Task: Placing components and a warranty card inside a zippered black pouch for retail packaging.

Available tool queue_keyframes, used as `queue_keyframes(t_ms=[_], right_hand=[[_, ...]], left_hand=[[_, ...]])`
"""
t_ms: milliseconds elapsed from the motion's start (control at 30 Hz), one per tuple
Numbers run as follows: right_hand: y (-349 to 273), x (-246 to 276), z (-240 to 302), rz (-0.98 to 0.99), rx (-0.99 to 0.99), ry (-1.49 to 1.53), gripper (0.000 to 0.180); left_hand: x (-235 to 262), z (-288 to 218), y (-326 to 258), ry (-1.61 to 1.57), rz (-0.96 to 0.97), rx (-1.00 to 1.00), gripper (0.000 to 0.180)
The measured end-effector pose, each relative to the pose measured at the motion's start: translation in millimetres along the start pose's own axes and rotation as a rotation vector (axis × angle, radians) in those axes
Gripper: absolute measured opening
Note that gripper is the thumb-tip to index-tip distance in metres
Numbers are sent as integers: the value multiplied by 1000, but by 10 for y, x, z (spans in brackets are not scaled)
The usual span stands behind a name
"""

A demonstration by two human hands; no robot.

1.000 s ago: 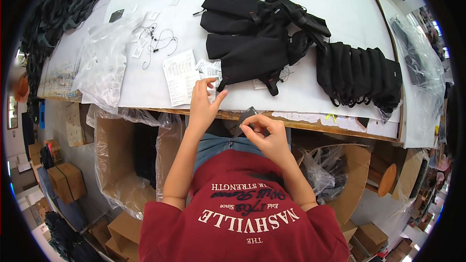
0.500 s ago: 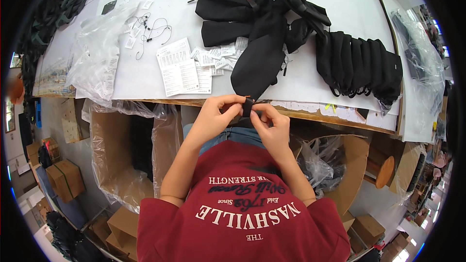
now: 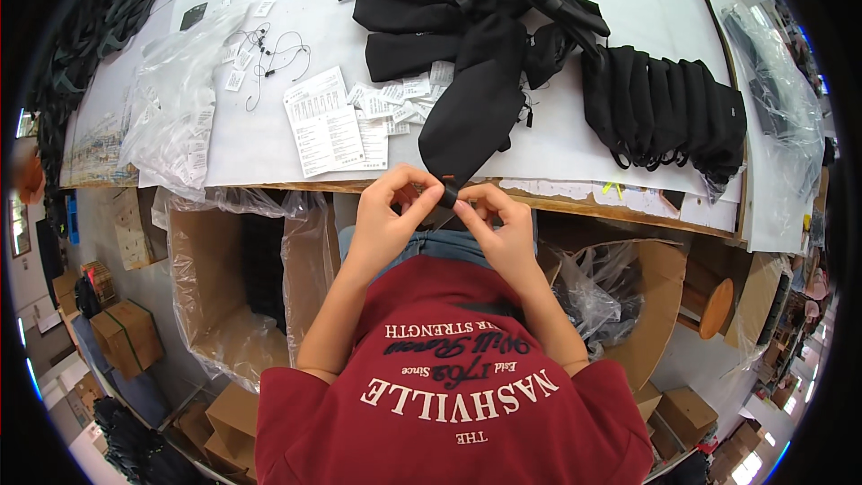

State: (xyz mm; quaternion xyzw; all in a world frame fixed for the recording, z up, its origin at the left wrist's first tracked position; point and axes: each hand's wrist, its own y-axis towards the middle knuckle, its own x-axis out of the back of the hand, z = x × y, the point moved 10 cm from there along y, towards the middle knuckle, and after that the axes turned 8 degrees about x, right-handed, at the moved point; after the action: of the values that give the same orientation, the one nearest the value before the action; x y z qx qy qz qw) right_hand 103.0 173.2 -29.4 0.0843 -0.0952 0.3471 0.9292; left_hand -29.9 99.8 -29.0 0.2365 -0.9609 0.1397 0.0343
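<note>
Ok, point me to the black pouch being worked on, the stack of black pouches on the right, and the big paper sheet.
black pouch (image 3: 474, 117), head view, middle of its body.
stack of black pouches (image 3: 664, 103), head view, centre of the row.
paper sheet (image 3: 321, 121), head view, its printed face.

Plastic bags (image 3: 171, 117), paper leaflets (image 3: 323, 121), cardboard box (image 3: 224, 278).
</note>
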Motion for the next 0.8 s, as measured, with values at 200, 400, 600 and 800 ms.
queue_keyframes(t_ms=[200, 400, 600, 800], right_hand=[[-24, 17, -57, 14, -146, 352, 9], [13, 27, 74, 64, -102, 575, 7], [9, -34, 148, 119, -96, 663, 10], [9, -64, 99, 103, -123, 701, 9]], left_hand=[[44, -99, -35, -510, 53, 45, 8], [-85, -43, -94, -688, 243, 136, 5], [-106, -61, -131, -433, 139, 132, 8], [-58, -138, -113, -482, 32, 54, 8]])
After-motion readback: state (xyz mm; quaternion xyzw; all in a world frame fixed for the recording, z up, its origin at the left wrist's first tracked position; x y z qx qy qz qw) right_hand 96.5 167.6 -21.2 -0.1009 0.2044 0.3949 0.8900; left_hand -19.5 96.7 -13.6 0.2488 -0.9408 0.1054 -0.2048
